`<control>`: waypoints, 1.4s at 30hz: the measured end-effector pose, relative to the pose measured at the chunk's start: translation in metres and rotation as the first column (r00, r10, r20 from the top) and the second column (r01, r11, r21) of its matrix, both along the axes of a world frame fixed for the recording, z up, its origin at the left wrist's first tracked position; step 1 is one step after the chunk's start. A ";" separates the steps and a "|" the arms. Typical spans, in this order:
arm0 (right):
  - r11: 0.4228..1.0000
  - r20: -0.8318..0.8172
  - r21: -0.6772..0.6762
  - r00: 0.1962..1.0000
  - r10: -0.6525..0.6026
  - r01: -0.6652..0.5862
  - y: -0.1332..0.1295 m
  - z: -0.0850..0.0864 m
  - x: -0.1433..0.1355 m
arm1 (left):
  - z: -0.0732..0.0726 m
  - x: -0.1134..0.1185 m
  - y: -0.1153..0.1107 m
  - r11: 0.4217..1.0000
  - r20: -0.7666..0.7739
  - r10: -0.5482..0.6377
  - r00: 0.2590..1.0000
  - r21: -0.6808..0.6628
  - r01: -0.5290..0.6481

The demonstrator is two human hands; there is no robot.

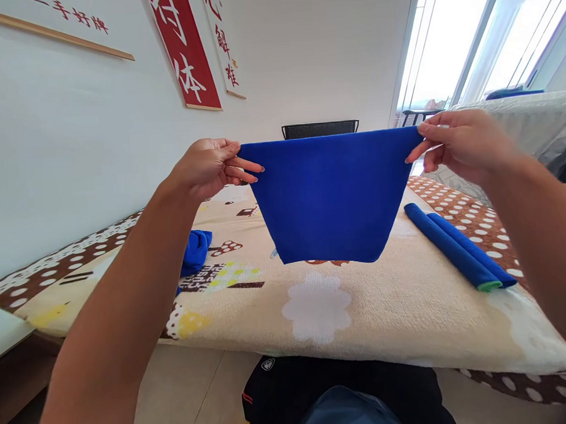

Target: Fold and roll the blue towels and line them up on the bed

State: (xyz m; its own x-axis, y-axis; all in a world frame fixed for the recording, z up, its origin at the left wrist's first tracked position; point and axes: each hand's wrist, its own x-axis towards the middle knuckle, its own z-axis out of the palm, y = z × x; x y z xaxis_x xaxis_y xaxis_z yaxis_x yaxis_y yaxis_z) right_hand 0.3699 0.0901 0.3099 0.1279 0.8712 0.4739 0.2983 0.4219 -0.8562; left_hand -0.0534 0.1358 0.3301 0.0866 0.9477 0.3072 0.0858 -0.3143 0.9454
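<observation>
Apparently a home bedroom: patterned blanket (381, 314) over bed, wall scrolls (186, 47).

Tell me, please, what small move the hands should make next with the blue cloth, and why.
I would probably lower the blue cloth onto the bedding below: the left hand and right hand hold its top corners, and its upper edge is stretched nearly straight.

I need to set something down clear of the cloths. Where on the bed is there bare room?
Widest is the bed's near part, between the crumpled cloth and the two rolls. It's crowded at left by the crumpled cloth, at right by the rolls. The held cloth, stretched between the left hand and right hand, hides what's behind it.
</observation>
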 end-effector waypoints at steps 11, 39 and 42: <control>0.977 -0.112 -0.203 0.990 -0.085 0.061 0.054 -0.036 -0.016 | -0.046 0.032 0.051 0.994 0.063 -0.004 0.998 -0.113 0.011; 0.899 0.577 -0.436 0.751 0.321 -0.049 -0.112 -0.292 0.026 | -0.314 -0.031 -0.124 0.967 -0.687 0.003 0.727 0.188 0.174; 0.909 0.617 -0.416 0.730 0.294 -0.015 -0.125 -0.295 0.025 | -0.317 -0.033 -0.132 0.934 -0.741 0.064 0.668 0.280 0.222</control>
